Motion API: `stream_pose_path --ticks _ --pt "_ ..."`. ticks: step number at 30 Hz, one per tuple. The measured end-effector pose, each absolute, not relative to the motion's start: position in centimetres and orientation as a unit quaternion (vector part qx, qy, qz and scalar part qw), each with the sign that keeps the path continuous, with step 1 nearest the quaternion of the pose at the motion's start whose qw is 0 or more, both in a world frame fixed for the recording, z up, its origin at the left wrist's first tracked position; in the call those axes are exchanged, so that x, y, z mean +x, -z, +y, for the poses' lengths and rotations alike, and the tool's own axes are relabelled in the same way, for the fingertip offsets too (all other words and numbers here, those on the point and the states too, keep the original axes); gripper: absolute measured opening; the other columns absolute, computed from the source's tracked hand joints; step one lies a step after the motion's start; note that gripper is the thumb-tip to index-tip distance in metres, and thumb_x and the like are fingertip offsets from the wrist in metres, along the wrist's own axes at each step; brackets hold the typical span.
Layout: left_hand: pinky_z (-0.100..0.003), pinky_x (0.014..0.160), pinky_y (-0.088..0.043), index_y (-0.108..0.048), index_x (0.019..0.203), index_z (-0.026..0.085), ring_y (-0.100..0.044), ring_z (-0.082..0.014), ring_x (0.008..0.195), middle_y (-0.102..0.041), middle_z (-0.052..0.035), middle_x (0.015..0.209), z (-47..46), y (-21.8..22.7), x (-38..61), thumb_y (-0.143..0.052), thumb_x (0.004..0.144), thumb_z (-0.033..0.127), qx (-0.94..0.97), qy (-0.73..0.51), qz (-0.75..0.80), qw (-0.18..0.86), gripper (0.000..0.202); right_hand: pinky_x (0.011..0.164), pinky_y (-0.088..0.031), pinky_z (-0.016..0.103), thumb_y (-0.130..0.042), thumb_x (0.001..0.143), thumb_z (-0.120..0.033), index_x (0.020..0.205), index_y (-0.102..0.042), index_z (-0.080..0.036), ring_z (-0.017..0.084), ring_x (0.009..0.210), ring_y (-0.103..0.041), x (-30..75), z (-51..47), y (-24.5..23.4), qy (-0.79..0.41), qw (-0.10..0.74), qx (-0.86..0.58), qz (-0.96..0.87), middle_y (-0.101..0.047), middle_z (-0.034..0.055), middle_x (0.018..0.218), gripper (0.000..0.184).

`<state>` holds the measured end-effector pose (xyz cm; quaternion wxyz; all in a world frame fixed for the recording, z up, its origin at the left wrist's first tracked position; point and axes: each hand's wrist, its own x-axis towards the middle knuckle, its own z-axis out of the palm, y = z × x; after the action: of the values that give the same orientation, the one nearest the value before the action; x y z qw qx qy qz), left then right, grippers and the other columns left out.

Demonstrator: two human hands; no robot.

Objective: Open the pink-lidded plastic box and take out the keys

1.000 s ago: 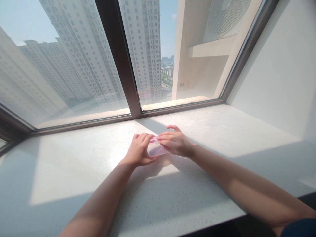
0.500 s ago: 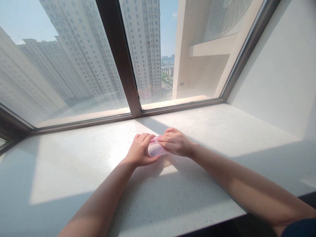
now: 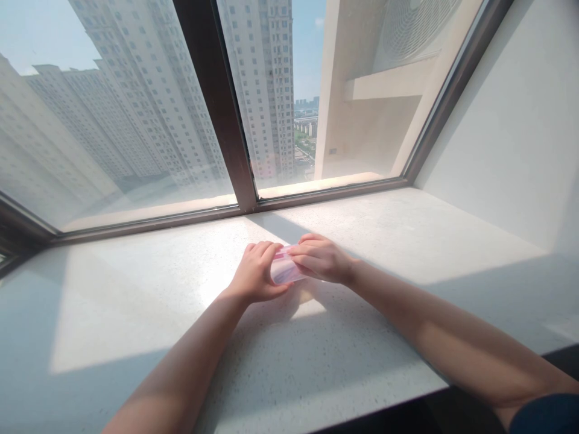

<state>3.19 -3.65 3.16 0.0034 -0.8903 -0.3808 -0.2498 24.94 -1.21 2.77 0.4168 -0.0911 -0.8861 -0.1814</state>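
Both hands meet over a small see-through pinkish plastic piece [image 3: 284, 271] held just above a white speckled windowsill [image 3: 136, 313]. My left hand [image 3: 256, 274] curls its fingers round the piece's left end. From the right, my right hand [image 3: 322, 259] pinches the top edge with fingers pressed together. Most of the plastic is hidden by the fingers, so its exact kind is unclear.
A dark-framed window [image 3: 217, 108] runs along the back of the sill, with tall buildings outside. A white wall [image 3: 520, 120] closes off the right side. The sill's front edge [image 3: 384, 410] drops off at the bottom right.
The right hand's fingers have closed in closer onto the plastic piece. Both hands stay in nearly the same spot; the view has shifted slightly.
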Motion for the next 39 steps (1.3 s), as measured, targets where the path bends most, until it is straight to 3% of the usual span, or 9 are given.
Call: stream_pose_path --ticks 5,9,14,28,31,36,39 --pt "-0.043 0.087 -0.039 -0.052 0.117 0.016 -0.057 -0.0313 0.102 -0.063 -0.0145 0.11 -3.9 -3.3 3.5 -0.07 0.066 0.045 -0.89 0.245 -0.384 0.014 0.061 0.081 -0.054 0.034 -0.054 0.089 -0.017 0.085 -0.059 -0.02 0.016 0.078 -0.067 24.9 -1.3 -2.7 0.171 0.414 -0.098 -0.889 -0.073 0.0061 0.094 0.007" --pt "-0.044 0.087 -0.037 -0.052 0.118 0.014 -0.058 -0.0319 0.101 -0.064 -0.0153 0.111 -4.2 -3.1 4.4 -0.071 0.064 0.045 -0.895 0.24 -0.375 0.025 0.065 0.078 -0.055 0.035 -0.055 0.088 -0.016 0.091 -0.061 -0.019 0.016 0.076 -0.067 25.4 -0.7 -2.7 0.153 0.454 -0.116 -0.87 -0.072 0.0059 0.086 0.007" --pt "-0.045 0.088 -0.036 -0.051 0.121 0.016 -0.057 -0.034 0.103 -0.064 -0.0167 0.114 -4.1 -3.1 4.5 -0.07 0.067 0.044 -0.893 0.231 -0.384 0.042 0.064 0.078 -0.056 0.036 -0.061 0.083 -0.015 0.095 -0.064 -0.021 0.018 0.082 -0.067 26.6 -0.1 -2.5 0.079 0.502 -0.166 -0.845 -0.073 0.0058 0.092 0.013" --pt "-0.046 0.091 -0.035 -0.048 0.127 0.016 -0.056 -0.0335 0.108 -0.063 -0.0166 0.119 -3.4 -2.5 3.0 -0.067 0.071 0.04 -0.889 0.253 -0.375 0.072 0.064 0.08 -0.054 0.038 -0.057 0.086 -0.019 0.086 -0.071 -0.019 0.021 0.085 -0.067 26.0 -1.2 -1.9 -0.07 0.543 -0.28 -0.788 -0.073 0.0067 0.088 0.014" --pt "-0.046 0.092 -0.035 -0.047 0.129 0.015 -0.055 -0.0333 0.11 -0.062 -0.0166 0.121 -3.2 -2.5 3.0 -0.066 0.073 0.04 -0.889 0.258 -0.372 0.07 0.064 0.081 -0.054 0.038 -0.06 0.085 -0.023 0.094 -0.07 -0.018 0.022 0.089 -0.066 26.1 -1.3 -2.1 -0.067 0.533 -0.264 -0.801 -0.071 0.0085 0.094 0.014" --pt "-0.046 0.093 -0.037 -0.046 0.132 0.018 -0.054 -0.0335 0.113 -0.06 -0.0168 0.125 -3.0 -2.0 3.1 -0.066 0.075 0.04 -0.895 0.268 -0.352 0.05 0.065 0.095 -0.048 0.047 -0.071 0.077 -0.037 0.121 -0.061 -0.019 0.028 0.11 -0.059 26.0 -1.0 -2.1 -0.038 0.459 -0.226 -0.858 -0.063 0.014 0.12 0.049" --pt "-0.045 0.094 -0.038 -0.045 0.134 0.019 -0.053 -0.0326 0.115 -0.059 -0.0163 0.127 -3.0 -1.8 3.3 -0.066 0.076 0.038 -0.899 0.274 -0.338 0.053 0.064 0.1 -0.045 0.048 -0.071 0.079 -0.033 0.129 -0.056 -0.019 0.029 0.118 -0.055 25.7 -0.8 -1.6 -0.059 0.444 -0.214 -0.868 -0.06 0.0149 0.128 0.054"
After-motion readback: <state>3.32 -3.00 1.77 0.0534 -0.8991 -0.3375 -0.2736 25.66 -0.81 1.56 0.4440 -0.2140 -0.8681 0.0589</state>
